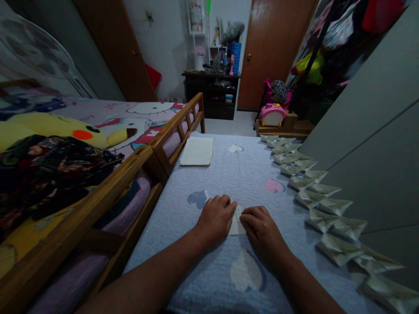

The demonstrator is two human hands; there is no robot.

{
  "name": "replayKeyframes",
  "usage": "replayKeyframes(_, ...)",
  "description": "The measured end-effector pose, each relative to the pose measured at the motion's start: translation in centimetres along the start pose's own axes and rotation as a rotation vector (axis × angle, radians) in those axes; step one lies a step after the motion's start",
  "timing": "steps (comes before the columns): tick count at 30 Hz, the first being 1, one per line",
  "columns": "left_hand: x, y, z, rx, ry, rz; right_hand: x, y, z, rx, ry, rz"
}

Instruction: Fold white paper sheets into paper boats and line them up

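A small folded sheet of paper (236,227) lies on the light blue bedspread, between my two hands. My left hand (217,218) presses on its left side, fingers closed along the edge. On the other side my right hand (259,222) pinches the paper's right edge between thumb and fingers. Part of the sheet is covered by both hands. Further off, toward the far left corner of the bedspread, rests a stack of paper sheets (197,151). Two rows of folded paper boats (338,248) run along the right edge.
A wooden bed rail (144,159) borders the left side, with a yellow plush toy (62,128) and dark patterned cloth (49,174) beyond it. Grey cabinet doors (366,144) stand close on the right. A dark low cabinet (209,96) is at the back.
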State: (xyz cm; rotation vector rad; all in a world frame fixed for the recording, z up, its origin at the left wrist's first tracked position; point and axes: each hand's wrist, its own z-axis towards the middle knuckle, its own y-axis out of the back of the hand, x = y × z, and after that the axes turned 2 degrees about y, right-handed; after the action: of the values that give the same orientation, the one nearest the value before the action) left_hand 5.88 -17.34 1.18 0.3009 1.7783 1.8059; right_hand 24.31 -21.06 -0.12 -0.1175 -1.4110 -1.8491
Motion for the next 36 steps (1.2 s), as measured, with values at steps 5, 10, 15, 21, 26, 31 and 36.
replayKeyframes(5,0.0,-0.2,0.0,-0.018,-0.013,0.03,0.3,0.2,0.1,0.026,-0.003,-0.017)
replayKeyframes(10,0.1,-0.4,0.0,-0.034,-0.08,0.079,0.5,0.4,0.2,0.051,0.028,-0.076)
replayKeyframes(15,-0.1,-0.5,-0.2,-0.033,-0.182,0.089,0.7,0.4,0.1,0.08,0.013,-0.109)
replayKeyframes(21,0.1,-0.9,-0.6,-0.075,-0.221,0.101,0.7,0.5,0.0,0.074,0.009,-0.094)
replayKeyframes(26,0.4,-1.3,-0.8,-0.09,-0.247,0.093,0.9,0.4,0.4,0.098,0.017,-0.128)
replayKeyframes(31,0.3,-1.1,-0.8,-0.072,-0.236,0.066,1.2,0.4,0.8,0.122,0.023,-0.203)
replayKeyframes(36,0.0,-0.7,-0.7,-0.046,-0.218,0.074,1.2,1.0,0.5,0.11,0.053,-0.303)
